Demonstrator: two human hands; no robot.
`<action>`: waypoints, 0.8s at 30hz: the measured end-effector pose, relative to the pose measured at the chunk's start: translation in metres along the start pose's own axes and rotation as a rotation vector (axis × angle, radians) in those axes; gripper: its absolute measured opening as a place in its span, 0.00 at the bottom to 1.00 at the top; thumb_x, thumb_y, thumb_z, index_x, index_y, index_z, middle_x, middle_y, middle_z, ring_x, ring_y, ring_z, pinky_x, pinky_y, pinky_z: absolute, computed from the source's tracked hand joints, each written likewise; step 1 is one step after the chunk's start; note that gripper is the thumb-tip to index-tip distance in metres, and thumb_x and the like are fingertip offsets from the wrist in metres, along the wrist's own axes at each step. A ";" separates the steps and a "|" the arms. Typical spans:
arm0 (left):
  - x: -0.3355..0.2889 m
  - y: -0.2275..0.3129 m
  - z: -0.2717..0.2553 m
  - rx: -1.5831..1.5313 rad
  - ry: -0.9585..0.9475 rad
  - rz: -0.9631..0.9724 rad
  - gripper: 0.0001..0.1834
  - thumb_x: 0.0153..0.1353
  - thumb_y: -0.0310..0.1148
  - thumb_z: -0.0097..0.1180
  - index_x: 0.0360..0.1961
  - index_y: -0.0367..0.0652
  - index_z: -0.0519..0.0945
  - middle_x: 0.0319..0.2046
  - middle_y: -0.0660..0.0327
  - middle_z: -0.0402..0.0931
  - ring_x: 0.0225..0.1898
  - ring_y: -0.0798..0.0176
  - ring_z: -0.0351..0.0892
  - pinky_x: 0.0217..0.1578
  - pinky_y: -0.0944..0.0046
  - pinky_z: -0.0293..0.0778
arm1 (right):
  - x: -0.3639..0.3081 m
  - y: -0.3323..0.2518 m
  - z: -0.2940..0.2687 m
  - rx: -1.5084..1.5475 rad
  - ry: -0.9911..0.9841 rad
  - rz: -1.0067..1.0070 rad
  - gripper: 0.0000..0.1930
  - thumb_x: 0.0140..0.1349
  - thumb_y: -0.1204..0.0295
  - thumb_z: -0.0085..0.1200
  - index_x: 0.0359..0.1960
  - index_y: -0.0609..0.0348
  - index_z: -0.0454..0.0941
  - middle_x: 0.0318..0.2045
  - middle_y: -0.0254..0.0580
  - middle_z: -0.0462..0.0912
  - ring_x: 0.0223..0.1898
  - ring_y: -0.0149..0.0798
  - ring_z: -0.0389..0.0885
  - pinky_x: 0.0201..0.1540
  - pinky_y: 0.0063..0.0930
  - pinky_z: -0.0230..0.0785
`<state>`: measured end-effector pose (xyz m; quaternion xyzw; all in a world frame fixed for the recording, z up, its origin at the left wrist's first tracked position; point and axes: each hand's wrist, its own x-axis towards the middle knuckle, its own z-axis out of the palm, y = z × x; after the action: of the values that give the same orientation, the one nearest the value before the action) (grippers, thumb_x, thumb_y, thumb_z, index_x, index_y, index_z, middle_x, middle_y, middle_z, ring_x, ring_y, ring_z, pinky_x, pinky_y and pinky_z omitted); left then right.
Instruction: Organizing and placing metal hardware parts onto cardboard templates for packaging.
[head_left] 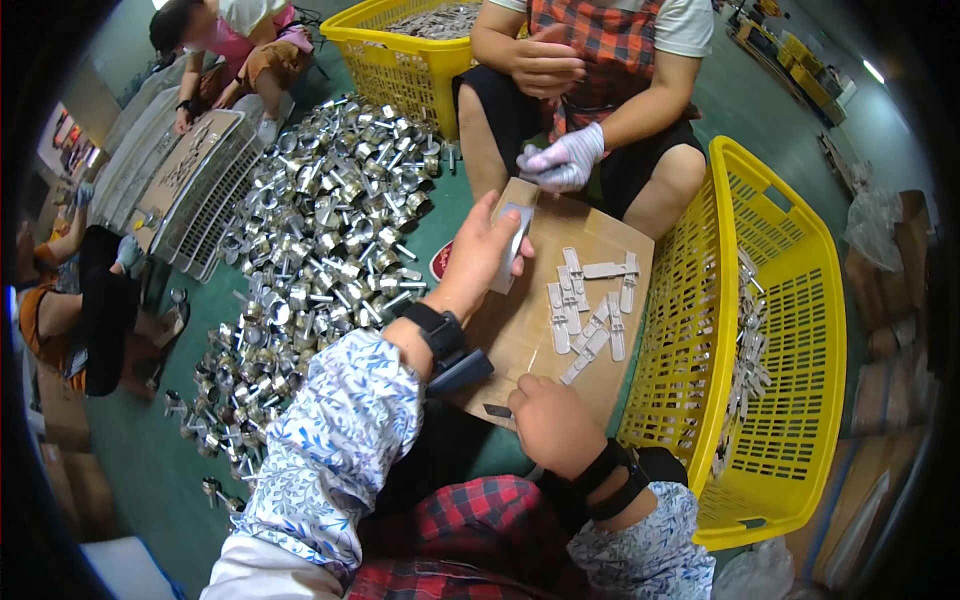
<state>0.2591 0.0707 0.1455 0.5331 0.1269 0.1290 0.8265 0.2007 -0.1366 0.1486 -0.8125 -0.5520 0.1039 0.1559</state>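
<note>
My left hand (485, 250) is closed round a flat, oblong grey piece with a tan end (519, 194), held up over a sheet of cardboard (520, 340). Low over the cardboard's near edge, my right hand (555, 420) is closed in a fist. A short dark blade-like strip (497, 410) sticks out beside its fingers; its grip end is hidden. Several pale grey slotted flat pieces (590, 315) lie loosely on the cardboard, between my hands and the right-hand basket. Across from me, a co-worker's gloved hand (568, 160) is close to the far end of the oblong piece.
A large heap of shiny metal cups with stems (330, 230) covers the floor at left. On the right stands a yellow basket (790, 440) containing small metal parts; another yellow basket (440, 80) is at the back. Other people sit at far left beside a crate (215, 190).
</note>
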 end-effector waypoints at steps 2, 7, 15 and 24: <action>-0.013 0.013 0.004 0.001 -0.038 0.051 0.35 0.66 0.36 0.45 0.67 0.35 0.43 0.24 0.57 0.74 0.18 0.68 0.69 0.20 0.71 0.67 | -0.001 0.003 -0.001 -0.036 -0.002 0.000 0.04 0.48 0.74 0.48 0.24 0.59 0.75 0.29 0.43 0.74 0.34 0.44 0.76 0.36 0.36 0.70; -0.075 0.044 -0.018 0.129 -0.139 0.223 0.22 0.67 0.41 0.41 0.52 0.32 0.65 0.28 0.57 0.75 0.30 0.64 0.75 0.38 0.64 0.72 | -0.002 0.002 0.001 -0.102 -0.019 0.035 0.05 0.47 0.73 0.49 0.24 0.58 0.77 0.29 0.41 0.75 0.33 0.41 0.76 0.35 0.35 0.70; -0.262 -0.004 -0.075 0.226 0.053 -0.104 0.30 0.65 0.53 0.39 0.47 0.31 0.70 0.28 0.57 0.77 0.31 0.65 0.77 0.38 0.66 0.71 | -0.003 -0.005 0.000 -0.148 -0.085 0.056 0.04 0.48 0.74 0.50 0.26 0.57 0.77 0.30 0.41 0.75 0.35 0.42 0.77 0.36 0.35 0.70; -0.260 -0.061 -0.104 0.556 0.129 -0.364 0.32 0.64 0.37 0.50 0.64 0.37 0.55 0.24 0.64 0.71 0.24 0.71 0.69 0.28 0.72 0.67 | 0.006 -0.004 0.016 -0.136 -0.021 0.016 0.03 0.46 0.75 0.50 0.23 0.61 0.73 0.27 0.45 0.71 0.31 0.46 0.75 0.34 0.36 0.70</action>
<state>-0.0150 0.0441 0.0672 0.6975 0.3026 -0.0269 0.6490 0.1942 -0.1279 0.1351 -0.8246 -0.5527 0.0759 0.0938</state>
